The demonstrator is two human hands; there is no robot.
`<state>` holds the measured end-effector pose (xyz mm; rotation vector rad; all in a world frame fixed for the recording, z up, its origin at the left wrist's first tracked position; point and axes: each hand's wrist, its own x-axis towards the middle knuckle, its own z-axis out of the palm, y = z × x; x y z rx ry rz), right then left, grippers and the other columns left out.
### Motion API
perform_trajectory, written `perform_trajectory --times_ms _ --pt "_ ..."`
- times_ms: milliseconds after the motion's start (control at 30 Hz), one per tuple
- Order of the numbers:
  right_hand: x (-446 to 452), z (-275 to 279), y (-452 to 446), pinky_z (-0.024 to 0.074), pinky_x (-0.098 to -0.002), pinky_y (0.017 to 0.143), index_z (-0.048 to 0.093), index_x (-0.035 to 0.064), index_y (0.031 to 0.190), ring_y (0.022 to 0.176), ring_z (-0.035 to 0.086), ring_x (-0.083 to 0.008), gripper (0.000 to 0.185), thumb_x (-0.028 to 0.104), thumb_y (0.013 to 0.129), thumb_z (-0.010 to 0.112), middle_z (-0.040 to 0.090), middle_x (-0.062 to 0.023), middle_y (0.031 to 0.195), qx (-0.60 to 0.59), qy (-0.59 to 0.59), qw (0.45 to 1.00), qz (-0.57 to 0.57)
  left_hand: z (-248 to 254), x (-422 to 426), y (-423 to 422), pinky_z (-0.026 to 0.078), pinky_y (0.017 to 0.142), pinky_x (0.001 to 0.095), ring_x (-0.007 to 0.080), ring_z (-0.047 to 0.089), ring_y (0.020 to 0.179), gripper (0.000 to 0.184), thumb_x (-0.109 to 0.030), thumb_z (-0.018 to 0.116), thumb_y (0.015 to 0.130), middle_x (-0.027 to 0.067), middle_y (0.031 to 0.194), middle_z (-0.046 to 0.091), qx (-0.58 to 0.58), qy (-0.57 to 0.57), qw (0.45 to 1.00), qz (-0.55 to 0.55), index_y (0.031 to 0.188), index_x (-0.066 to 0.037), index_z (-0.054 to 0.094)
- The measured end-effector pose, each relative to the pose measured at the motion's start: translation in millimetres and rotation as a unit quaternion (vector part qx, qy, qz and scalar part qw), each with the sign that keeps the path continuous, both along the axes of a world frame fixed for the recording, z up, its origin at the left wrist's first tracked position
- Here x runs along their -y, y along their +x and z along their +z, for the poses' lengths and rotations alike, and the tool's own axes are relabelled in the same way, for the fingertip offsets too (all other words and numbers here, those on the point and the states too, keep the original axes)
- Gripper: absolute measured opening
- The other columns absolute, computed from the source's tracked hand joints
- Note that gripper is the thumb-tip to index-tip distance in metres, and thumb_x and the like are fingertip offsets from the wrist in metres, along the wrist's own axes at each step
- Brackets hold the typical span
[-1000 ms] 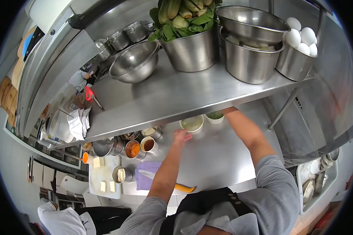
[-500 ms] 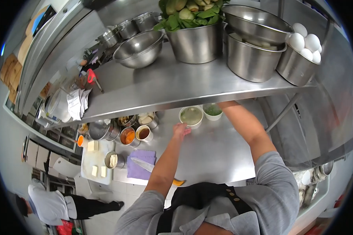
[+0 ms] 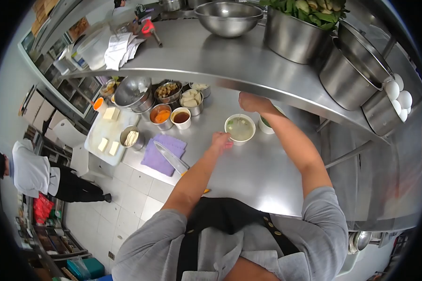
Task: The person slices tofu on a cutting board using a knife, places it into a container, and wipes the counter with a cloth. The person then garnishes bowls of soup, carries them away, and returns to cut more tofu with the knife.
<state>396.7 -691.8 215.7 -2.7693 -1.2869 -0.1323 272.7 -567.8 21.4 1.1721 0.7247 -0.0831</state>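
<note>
A white bowl [image 3: 239,133] of pale, cloudy broth with small green and light bits stands on the steel counter. At its left rim is my left hand [image 3: 221,141], its fingers curled against the bowl's side. My right hand [image 3: 253,102] is closed just above the far edge of the bowl. A thin streak hangs below its fingers; what they hold I cannot make out. Partly behind my right forearm stands a second white bowl [image 3: 268,129] with chopped greens, mostly hidden.
Left along the counter are a cup of brown sauce [image 3: 181,118], several steel food pots, a knife [image 3: 170,157] on a purple cloth [image 3: 150,159], and a cutting board [image 3: 94,140] with pale blocks. A steel shelf [image 3: 183,51] overhangs the work area. One person [image 3: 30,168] stands at far left.
My view has shifted, so the counter shows more fully. My right hand has moved from the greens bowl to above the broth bowl. My left hand stays by the broth bowl.
</note>
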Motion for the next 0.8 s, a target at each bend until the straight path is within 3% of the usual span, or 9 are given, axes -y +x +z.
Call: perform_trajectory --times_ms 67,200,267,533,600,633,700,800 --pt "-5.0 1.2 -4.8 0.0545 -0.0399 0.070 0.073 0.0114 0.082 0.081 0.068 -0.0301 0.017 0.006 0.069 0.063 0.071 -0.0108 0.080 -0.032 -0.053 0.998 -0.003 3.9 -2.8 -9.4 0.061 0.061 0.0401 0.0315 0.069 0.078 0.039 -0.011 0.066 0.084 0.0182 0.103 0.061 -0.012 0.006 0.999 -0.030 0.115 0.005 0.050" --pt "-7.5 16.5 -31.0 0.0543 -0.0388 0.081 0.074 0.0129 0.090 0.097 0.067 -0.0293 0.025 0.006 0.066 0.068 0.071 -0.0092 0.097 -0.069 -0.138 0.987 -0.041 -5.5 -5.4 -22.0 0.060 0.059 0.0393 0.0303 0.069 0.075 0.038 -0.012 0.067 0.084 0.0181 0.102 0.062 -0.009 0.003 1.000 -0.022 0.114 0.005 0.052" --pt "-2.7 33.3 -48.9 0.0530 -0.0382 0.086 0.074 0.0124 0.097 0.104 0.064 -0.0293 0.028 0.007 0.071 0.067 0.070 -0.0106 0.107 -0.114 -0.104 0.986 -0.059 -2.1 -5.0 -32.2 0.058 0.053 0.0379 0.0262 0.068 0.066 0.027 -0.013 0.069 0.079 0.0136 0.084 0.062 0.007 0.026 0.999 -0.024 0.097 0.001 0.055" --pt "7.7 46.0 -78.5 0.0525 -0.0397 0.085 0.075 0.0092 0.097 0.098 0.067 -0.0302 0.028 0.001 0.077 0.057 0.072 -0.0121 0.102 -0.146 -0.146 0.978 -0.031 1.6 1.0 -61.9 0.055 0.052 0.0345 0.0209 0.066 0.063 0.020 -0.015 0.068 0.080 0.0119 0.077 0.064 0.016 0.032 0.999 -0.015 0.088 -0.001 0.057" --pt "18.8 46.4 -84.4 0.0531 -0.0386 0.082 0.075 0.0086 0.095 0.096 0.067 -0.0297 0.025 0.003 0.076 0.060 0.072 -0.0122 0.099 -0.129 -0.046 0.991 0.006 1.2 4.7 -71.3 0.055 0.051 0.0342 0.0200 0.065 0.063 0.020 -0.015 0.068 0.080 0.0112 0.076 0.064 0.011 0.033 0.999 0.003 0.087 -0.001 0.057" --pt "22.6 43.7 -81.5 0.0531 -0.0386 0.082 0.075 0.0086 0.095 0.096 0.067 -0.0297 0.025 0.003 0.076 0.060 0.072 -0.0122 0.099 -0.128 -0.047 0.990 0.019 -0.3 4.7 -74.0 0.054 0.052 0.0340 0.0205 0.066 0.065 0.023 -0.018 0.070 0.081 0.0096 0.081 0.062 0.026 0.039 0.999 -0.003 0.090 -0.002 0.056" --pt "21.9 33.2 -76.3 0.0517 -0.0442 0.079 0.068 0.0054 0.080 0.093 0.065 -0.0346 0.010 0.008 0.071 0.064 0.069 -0.0163 0.094 -0.121 -0.046 0.991 0.047 2.8 4.8 -85.9 0.053 0.052 0.0339 0.0211 0.066 0.067 0.026 -0.020 0.072 0.083 0.0080 0.085 0.060 0.037 0.048 0.998 0.013 0.094 -0.003 0.056" --pt "18.2 42.9 -83.7 0.0517 -0.0426 0.082 0.067 0.0057 0.087 0.097 0.064 -0.0327 0.019 0.005 0.068 0.068 0.069 -0.0131 0.096 -0.168 -0.102 0.980 0.042 18.3 28.3 -111.9 0.050 0.051 0.0320 0.0181 0.065 0.066 0.025 -0.022 0.073 0.084 0.0072 0.086 0.062 0.052 0.080 0.989 0.113 0.090 -0.005 0.057"
